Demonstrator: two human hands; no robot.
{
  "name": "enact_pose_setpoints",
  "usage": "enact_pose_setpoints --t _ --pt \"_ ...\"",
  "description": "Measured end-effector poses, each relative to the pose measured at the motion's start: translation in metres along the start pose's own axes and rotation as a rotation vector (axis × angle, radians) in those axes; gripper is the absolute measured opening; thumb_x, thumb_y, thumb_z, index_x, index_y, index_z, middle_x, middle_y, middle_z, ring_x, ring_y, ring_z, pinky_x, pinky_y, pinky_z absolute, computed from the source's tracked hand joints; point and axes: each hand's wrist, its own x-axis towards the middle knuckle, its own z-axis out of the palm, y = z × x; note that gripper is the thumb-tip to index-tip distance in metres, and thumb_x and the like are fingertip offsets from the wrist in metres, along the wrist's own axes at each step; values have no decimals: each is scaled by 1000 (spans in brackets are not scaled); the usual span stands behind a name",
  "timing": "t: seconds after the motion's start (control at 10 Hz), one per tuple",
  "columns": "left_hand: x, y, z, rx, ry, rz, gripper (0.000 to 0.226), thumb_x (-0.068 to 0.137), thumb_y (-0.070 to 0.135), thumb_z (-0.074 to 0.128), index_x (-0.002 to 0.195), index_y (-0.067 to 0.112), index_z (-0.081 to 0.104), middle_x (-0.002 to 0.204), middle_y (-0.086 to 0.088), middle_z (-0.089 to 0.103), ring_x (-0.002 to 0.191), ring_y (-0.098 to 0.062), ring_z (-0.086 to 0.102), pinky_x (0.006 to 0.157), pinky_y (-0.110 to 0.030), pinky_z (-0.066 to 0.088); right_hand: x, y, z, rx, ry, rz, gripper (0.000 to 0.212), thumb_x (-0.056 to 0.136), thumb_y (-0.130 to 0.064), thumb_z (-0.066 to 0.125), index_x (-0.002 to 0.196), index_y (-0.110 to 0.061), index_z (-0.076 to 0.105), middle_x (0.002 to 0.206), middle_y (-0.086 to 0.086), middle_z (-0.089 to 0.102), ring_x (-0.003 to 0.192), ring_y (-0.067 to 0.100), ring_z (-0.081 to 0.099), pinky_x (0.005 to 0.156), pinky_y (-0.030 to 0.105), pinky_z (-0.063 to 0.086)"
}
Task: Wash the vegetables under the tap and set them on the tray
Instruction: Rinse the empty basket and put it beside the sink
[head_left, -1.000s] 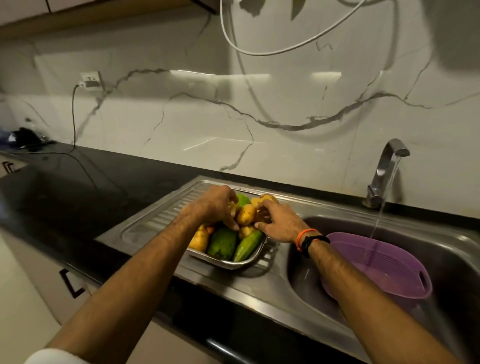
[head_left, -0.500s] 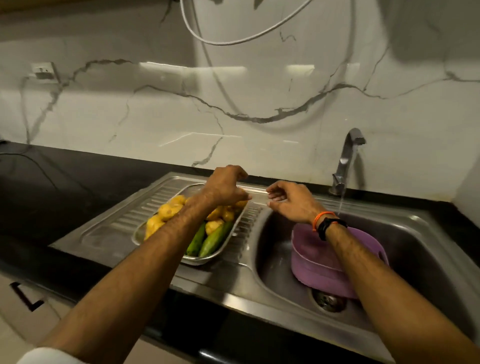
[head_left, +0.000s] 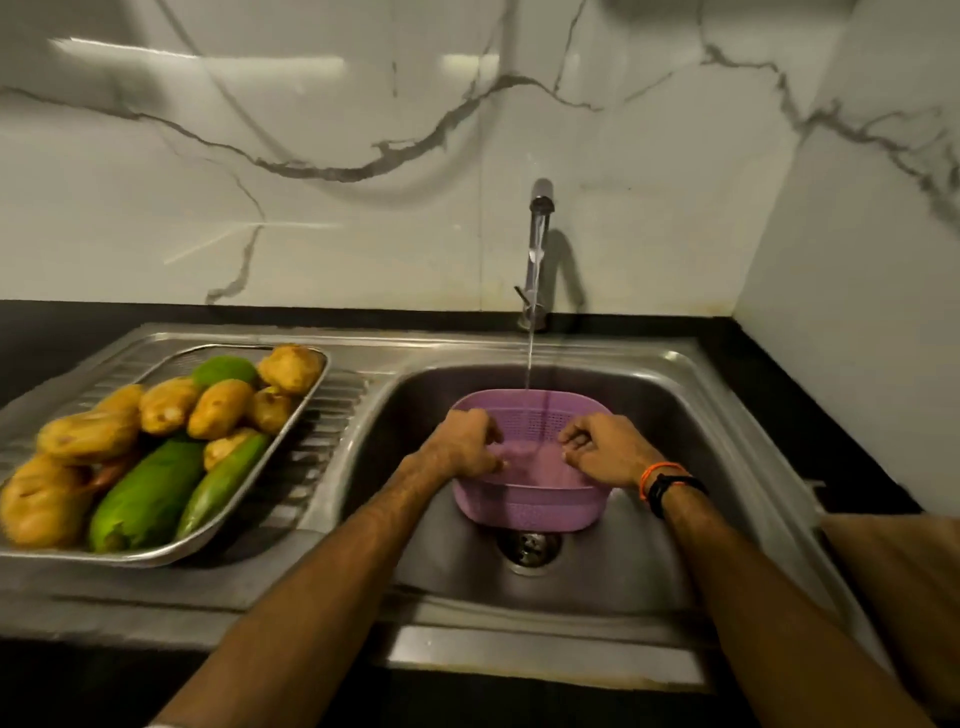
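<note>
Your left hand (head_left: 464, 441) and right hand (head_left: 605, 449) reach into the purple colander (head_left: 524, 501) in the sink (head_left: 670, 410), fingers curled, holding nothing visible. The vegetables (head_left: 156, 441) lie on the left tray (head_left: 306, 410): firm, heavy, probably slippery once wet; grip each around its middle.

I see the purple colander (head_left: 530, 499) filling mid-sink (head_left: 675, 415), bare steel left around it. The tap (head_left: 537, 260) stands behind it, and the heaped tray (head_left: 291, 467) covers the drainboard.
</note>
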Motion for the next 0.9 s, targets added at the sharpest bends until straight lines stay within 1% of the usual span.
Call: enact_pose_setpoints --t 0.1,0.2,0.3,0.4,0.5,0.6,0.7,0.8,0.9 --pt "21 2 19 15 -56 -9 45 84 29 76 125 15 64 126 -3 65 116 -19 60 99 -28 46 11 16 8 -49 -54 15 17 84 -7 62 91 -22 65 87 -2 70 83 13 64 86 26 53" --pt "40 5 35 25 -114 -38 43 84 28 75 124 15 66 127 -5 65 117 -22 59 101 -29 45 22 24 15 -109 -84 36 19 83 -9 59 95 -23 66 100 3 70 99 20 64 95 31 51" --pt "55 14 46 47 -270 -61 42 87 31 70 128 22 65 132 -2 62 121 -23 56 106 -35 43 30 26 20 -164 -103 45 24 84 -12 57 104 -17 68 112 8 69 108 25 61 98 35 49" --pt "63 24 51 118 -552 -89 50 89 34 66 137 29 57 142 2 52 129 -26 48 109 -41 37 36 33 25 -216 -136 48 25 84 -16 60 108 -17 67 114 8 67 108 26 61 98 36 49" --pt "66 28 57 45 -647 -104 66 86 30 68 146 13 47 147 -11 48 134 -33 46 110 -43 37 39 36 27 -248 -143 45 26 85 -17 58 109 -15 66 116 8 66 108 27 60 98 37 48" --pt "63 34 60 -46 -574 -155 46 100 17 52 145 6 45 145 -18 50 133 -35 48 106 -41 41 41 35 27 -257 -138 55 30 85 -15 55 114 -13 65 121 11 64 111 29 58 99 38 47" --pt "62 43 64 -68 -539 -131 43 103 17 47 143 5 46 146 -20 49 132 -36 49 106 -42 42 42 36 27 -270 -131 59 30 87 -18 56 115 -14 64 122 12 63 112 30 59 98 37 48" --pt "63 41 65 -91 -527 -141 42 101 18 51 141 5 49 142 -18 53 120 -34 57 104 -42 44 41 36 27 -278 -147 48 29 85 -16 55 112 -14 66 120 12 64 111 30 58 99 37 48" --pt "59 31 58 10 -476 -134 39 95 26 57 131 12 60 136 -11 59 116 -30 58 103 -40 46 38 34 26 -270 -152 52 32 83 -15 53 112 -13 67 119 12 66 110 31 60 98 39 49"
